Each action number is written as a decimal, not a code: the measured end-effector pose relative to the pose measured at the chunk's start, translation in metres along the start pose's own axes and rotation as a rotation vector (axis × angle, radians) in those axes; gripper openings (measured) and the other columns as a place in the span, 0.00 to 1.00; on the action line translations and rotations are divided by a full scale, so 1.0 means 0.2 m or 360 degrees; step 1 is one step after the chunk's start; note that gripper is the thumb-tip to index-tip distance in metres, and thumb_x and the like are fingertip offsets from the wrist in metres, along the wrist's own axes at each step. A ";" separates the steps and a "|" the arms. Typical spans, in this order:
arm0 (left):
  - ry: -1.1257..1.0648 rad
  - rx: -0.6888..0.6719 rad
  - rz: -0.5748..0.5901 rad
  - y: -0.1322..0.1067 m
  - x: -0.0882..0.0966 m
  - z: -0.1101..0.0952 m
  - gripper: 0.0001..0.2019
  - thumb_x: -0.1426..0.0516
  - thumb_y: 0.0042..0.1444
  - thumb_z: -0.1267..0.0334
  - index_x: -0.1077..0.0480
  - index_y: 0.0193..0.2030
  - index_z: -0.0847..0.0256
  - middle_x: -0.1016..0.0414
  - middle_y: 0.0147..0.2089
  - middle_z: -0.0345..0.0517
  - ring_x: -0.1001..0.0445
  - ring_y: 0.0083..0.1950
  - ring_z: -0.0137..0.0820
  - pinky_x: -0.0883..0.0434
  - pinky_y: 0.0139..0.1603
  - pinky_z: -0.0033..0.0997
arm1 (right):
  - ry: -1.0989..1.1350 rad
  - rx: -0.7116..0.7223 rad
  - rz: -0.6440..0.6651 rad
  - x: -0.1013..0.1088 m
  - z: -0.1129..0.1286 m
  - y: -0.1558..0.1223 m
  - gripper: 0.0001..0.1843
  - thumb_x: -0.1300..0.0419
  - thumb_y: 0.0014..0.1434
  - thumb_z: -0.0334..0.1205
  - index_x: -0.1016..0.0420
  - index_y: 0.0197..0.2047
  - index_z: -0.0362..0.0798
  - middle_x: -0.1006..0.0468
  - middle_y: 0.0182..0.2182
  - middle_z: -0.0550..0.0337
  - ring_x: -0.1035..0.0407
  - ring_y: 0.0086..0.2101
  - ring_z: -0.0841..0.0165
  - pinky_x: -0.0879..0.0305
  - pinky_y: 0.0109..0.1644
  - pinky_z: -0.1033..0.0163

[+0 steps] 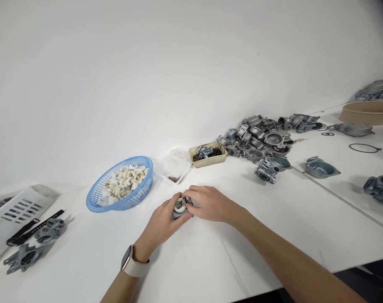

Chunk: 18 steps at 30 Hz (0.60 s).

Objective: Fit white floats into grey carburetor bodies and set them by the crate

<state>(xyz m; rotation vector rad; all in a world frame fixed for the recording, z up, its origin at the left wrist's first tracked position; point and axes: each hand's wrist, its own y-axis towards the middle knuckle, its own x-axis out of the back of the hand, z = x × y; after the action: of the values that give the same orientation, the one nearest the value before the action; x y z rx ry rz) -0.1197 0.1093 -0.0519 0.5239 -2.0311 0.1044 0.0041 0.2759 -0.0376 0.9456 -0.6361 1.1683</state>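
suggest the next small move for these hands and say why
Perhaps press lightly on the white piece with the right hand to check its seating: it sits within the grey metal part, the left hand braces that part, and whether the piece is fully down can't be told here.

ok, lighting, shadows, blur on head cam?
Head view: diffuse light; soft shadow beside the grey metal bowl-shaped cup; dark top-right corner; off-white rings in the blue perforated plastic basket look soft; small grey metal part between left hand and right hand too small for detail.
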 end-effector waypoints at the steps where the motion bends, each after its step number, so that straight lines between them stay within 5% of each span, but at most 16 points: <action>1: 0.0003 -0.0001 -0.0002 0.00 0.00 0.00 0.21 0.45 0.63 0.47 0.37 0.60 0.50 0.22 0.47 0.43 0.24 0.43 0.38 0.30 0.42 0.34 | -0.0001 -0.0001 0.0002 0.00 0.00 0.00 0.11 0.46 0.63 0.35 0.24 0.44 0.50 0.25 0.35 0.61 0.33 0.33 0.70 0.45 0.36 0.65; 18: 0.0076 0.0028 0.0028 -0.01 0.01 -0.02 0.20 0.47 0.65 0.45 0.37 0.59 0.50 0.23 0.44 0.43 0.25 0.41 0.38 0.31 0.39 0.34 | -0.0065 0.0010 0.0019 0.00 0.00 0.00 0.09 0.46 0.63 0.35 0.25 0.43 0.49 0.27 0.34 0.61 0.35 0.31 0.71 0.47 0.35 0.65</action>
<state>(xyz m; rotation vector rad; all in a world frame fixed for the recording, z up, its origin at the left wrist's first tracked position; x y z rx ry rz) -0.1163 0.1078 -0.0485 0.5097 -1.9900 0.1441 0.0039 0.2766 -0.0374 0.9746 -0.6720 1.1644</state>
